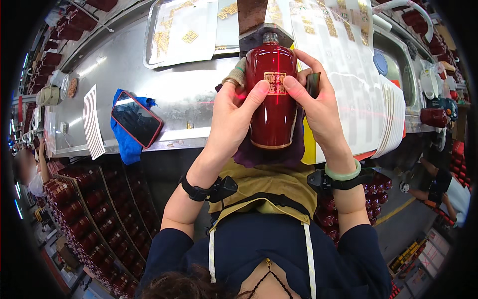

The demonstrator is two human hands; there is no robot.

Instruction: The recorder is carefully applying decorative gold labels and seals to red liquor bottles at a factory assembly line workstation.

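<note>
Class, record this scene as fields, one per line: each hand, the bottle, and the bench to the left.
Left hand: gripping red bottle, thumb at gold label
Right hand: gripping the bottle's other side; dark piece at its fingers, kind unclear
Bottle: glossy, neck pointing away from person
Bench, left: phone on blue cloth

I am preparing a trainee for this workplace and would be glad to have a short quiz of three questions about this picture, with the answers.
1. True or false: held between the left hand and the right hand, the red bottle has its neck pointing toward the person's body.
2. What lies on top of the blue cloth?
3. Fill in the gap: the pale green bangle is worn on the person's ____ arm.

Key
1. False; the neck points away from the body.
2. A phone, its dark screen facing up.
3. Right.
</note>
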